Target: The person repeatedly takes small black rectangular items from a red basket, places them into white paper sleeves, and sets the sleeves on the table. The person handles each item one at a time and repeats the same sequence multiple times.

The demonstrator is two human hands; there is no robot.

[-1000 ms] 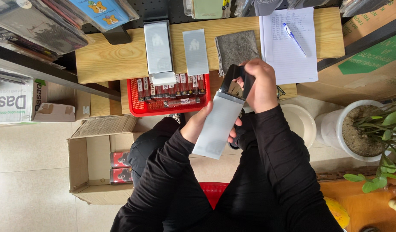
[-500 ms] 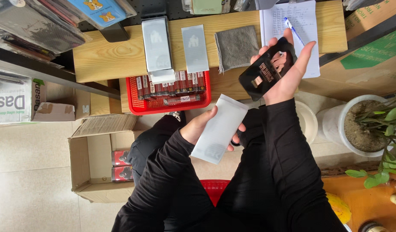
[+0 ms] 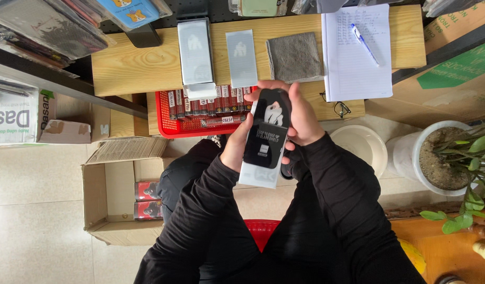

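Both hands, left hand and right hand, hold a flat packet over a sleeve, above the lap. Basket of boxes sits just beyond, under the wooden shelf; cloth and notepad lie on the shelf. Open carton on floor left, plant pot right.

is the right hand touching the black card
Touching. The head view shows the right hand wrapped around the upper right edge of the black card, fingers on it, while the left hand holds the pale sleeve behind it.
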